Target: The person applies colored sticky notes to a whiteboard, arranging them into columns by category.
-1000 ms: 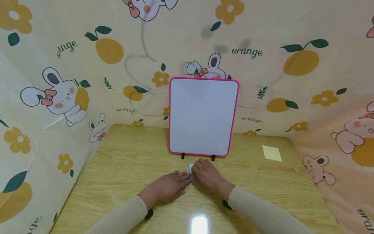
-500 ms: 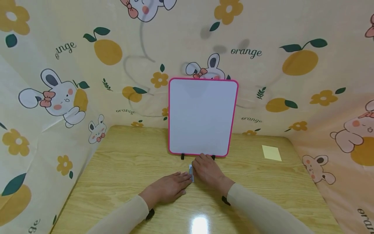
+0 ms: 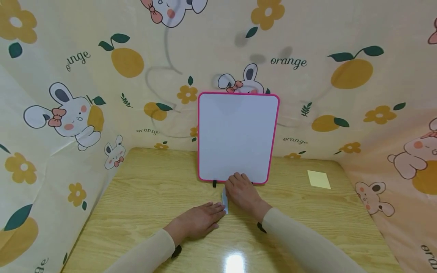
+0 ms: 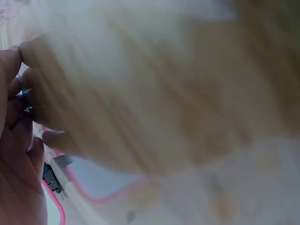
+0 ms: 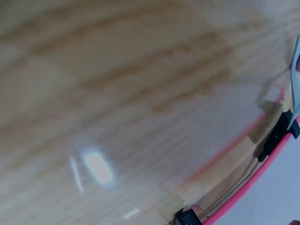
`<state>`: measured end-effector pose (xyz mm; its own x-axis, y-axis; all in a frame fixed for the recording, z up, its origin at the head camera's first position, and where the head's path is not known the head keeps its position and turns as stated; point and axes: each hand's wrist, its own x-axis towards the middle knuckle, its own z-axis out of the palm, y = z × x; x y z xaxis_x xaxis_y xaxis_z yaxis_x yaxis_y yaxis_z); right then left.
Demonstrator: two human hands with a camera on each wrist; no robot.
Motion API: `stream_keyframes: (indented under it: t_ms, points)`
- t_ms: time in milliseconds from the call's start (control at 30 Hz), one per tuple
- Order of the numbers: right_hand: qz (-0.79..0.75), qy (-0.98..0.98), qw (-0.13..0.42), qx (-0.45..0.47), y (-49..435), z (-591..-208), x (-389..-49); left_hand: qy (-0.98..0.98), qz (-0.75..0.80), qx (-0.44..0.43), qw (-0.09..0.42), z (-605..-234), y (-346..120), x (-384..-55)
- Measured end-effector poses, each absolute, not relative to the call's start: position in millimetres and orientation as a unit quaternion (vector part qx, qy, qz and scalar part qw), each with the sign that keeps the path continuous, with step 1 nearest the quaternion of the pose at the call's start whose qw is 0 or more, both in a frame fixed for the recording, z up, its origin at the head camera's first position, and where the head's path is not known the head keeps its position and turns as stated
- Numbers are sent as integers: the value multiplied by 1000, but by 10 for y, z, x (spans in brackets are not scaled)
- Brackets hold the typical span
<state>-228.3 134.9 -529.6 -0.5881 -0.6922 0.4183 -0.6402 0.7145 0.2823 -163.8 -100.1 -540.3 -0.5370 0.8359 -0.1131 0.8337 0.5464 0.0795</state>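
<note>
A narrow strip of pale blue paper (image 3: pixel 225 203) shows between the two hands on the wooden table (image 3: pixel 153 178); it looks folded. My left hand (image 3: pixel 199 220) lies with fairly straight fingers, their tips resting on the paper's near left part. My right hand (image 3: pixel 243 195) has curled fingers and pinches the paper at its far right side, just in front of the whiteboard. In the right wrist view the blue paper (image 5: pixel 295 89) appears as a thin, raised edge with a bit of fingertip behind it. The left wrist view shows the left hand (image 4: pixel 18 150) and its reflection.
A whiteboard (image 3: pixel 237 136) with a pink rim stands upright on black feet (image 3: pixel 214 184) behind the hands. To its right lies a square yellow sticky note (image 3: pixel 319 179). Patterned cloth (image 3: pixel 164 72) hangs around the table's back and sides.
My right hand has moved away from me, toward the whiteboard's lower edge, and now covers one black foot. More of the blue strip shows. The left hand stays nearly in place.
</note>
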Motion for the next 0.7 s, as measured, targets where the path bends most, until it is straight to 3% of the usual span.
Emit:
stream_keyframes:
  t_ms: [333,700]
  points:
    - [-54,-905,225,356,1337,-5238,-2372,873,-14,484,54,-5414,-1019,-1640]
    - [-28,-904,265,335,1353,-5209,-2451,875,-22,480,63,-5395,-1010,-1649]
